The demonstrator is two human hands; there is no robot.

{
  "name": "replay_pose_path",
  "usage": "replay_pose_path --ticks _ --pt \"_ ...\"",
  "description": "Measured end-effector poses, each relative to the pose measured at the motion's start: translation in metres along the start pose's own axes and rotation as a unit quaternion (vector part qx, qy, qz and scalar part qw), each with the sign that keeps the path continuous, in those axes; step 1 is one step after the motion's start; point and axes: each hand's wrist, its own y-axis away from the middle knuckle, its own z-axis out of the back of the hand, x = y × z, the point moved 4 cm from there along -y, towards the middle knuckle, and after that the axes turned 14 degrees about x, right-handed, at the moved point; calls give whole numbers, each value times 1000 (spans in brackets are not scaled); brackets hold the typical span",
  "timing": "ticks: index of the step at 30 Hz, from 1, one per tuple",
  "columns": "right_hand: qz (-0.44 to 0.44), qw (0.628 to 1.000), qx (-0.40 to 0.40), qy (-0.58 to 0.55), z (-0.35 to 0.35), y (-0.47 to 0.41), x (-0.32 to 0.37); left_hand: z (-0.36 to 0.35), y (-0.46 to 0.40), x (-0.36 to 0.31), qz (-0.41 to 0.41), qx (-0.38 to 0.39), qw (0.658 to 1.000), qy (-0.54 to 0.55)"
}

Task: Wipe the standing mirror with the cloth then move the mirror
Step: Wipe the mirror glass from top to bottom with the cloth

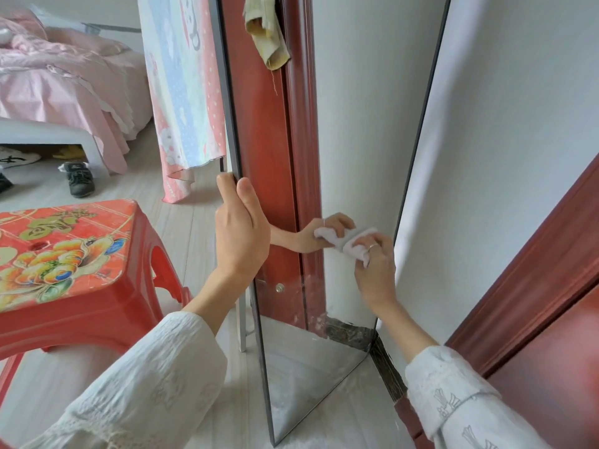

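Note:
The tall standing mirror [353, 131] with a thin dark frame stands on the floor against the white wall, angled toward me. My left hand [241, 231] grips its left frame edge about halfway up. At the lower right part of the glass my right hand [376, 270] presses a small white cloth [355, 246] flat on the surface. The glass reflects that hand, the cloth and a red-brown door frame.
A red plastic stool [64, 264] with a flower print stands close at my left. A bed with pink bedding [64, 76] and shoes [79, 178] lie beyond it. A patterned curtain [184, 92] hangs behind the mirror. A red-brown door frame [534, 280] is at the right.

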Motion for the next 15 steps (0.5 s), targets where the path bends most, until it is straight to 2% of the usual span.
replay_pose_path --ticks 2,4,6,7,9,12,15 --pt "-35 994 103 32 -8 5 -24 -1 1 -1 -3 -11 1000 4" --pt "-42 972 212 92 1 -5 -37 -1 1 -3 -8 -19 1000 5" --pt "-40 962 241 123 29 -25 -35 -2 0 -2 -9 -28 1000 4" --pt "-40 968 217 117 48 -38 -28 -2 1 -2 -8 -33 999 5" --pt "-35 986 118 110 84 -66 -15 -2 1 -1 -9 -42 999 8" --pt "-11 995 -12 102 116 -100 11 -2 1 -1 -14 -44 999 8" --pt "21 996 -59 65 121 -116 38 -3 1 -1 -13 -47 999 10"
